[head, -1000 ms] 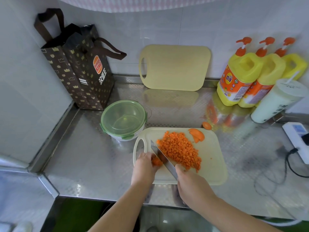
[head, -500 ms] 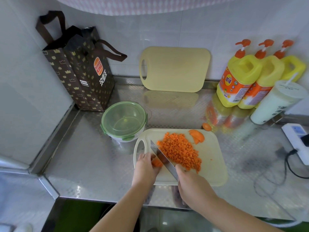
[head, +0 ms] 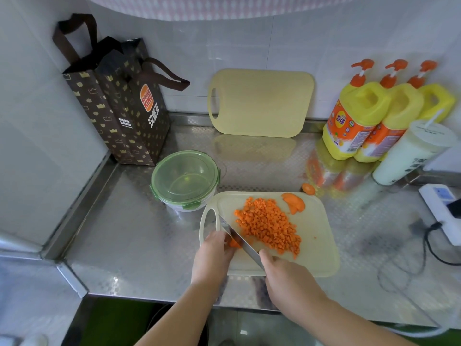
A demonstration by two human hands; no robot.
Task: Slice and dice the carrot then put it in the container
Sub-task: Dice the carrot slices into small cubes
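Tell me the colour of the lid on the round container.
The lid is see-through green, clearest in the head view.

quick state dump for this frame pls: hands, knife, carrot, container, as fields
left hand: holds a small carrot piece on the cutting board
right hand: grips the knife, blade against that piece
diced carrot: heap right of the blade
slices: uncut, at the board's far edge
end piece: on the counter
container: lid on, no carrot seen inside
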